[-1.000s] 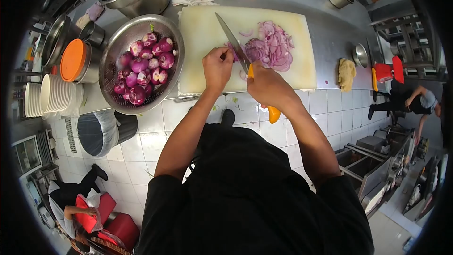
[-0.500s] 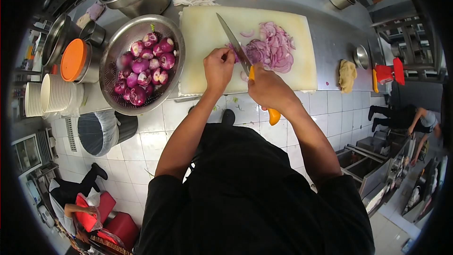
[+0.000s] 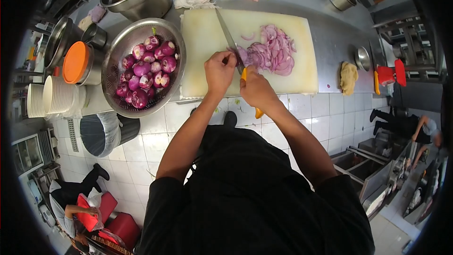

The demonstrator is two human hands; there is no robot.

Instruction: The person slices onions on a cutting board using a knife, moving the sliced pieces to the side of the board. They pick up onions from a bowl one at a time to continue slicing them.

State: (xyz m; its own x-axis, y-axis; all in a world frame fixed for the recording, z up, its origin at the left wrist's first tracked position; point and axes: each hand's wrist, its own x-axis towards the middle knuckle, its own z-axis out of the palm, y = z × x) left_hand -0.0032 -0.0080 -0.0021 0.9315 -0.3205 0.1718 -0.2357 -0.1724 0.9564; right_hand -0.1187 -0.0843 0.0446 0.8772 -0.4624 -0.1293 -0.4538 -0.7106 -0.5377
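Hands at the near edge of the cutting board [image 3: 203, 33]: right hand [image 3: 257, 89] clamped on the orange handle of a knife [image 3: 229, 38], left hand [image 3: 219, 71] curled down, fingers together, over what looks like a piece of onion mostly hidden under them, blade leaning against the knuckles. Beyond, sliced onion [image 3: 271, 54] heaped on the board's right half, so well under way, yet plenty left: peeled whole onions [image 3: 144, 73] filling the colander [image 3: 174, 35] just left. No readable writing or brand anywhere.
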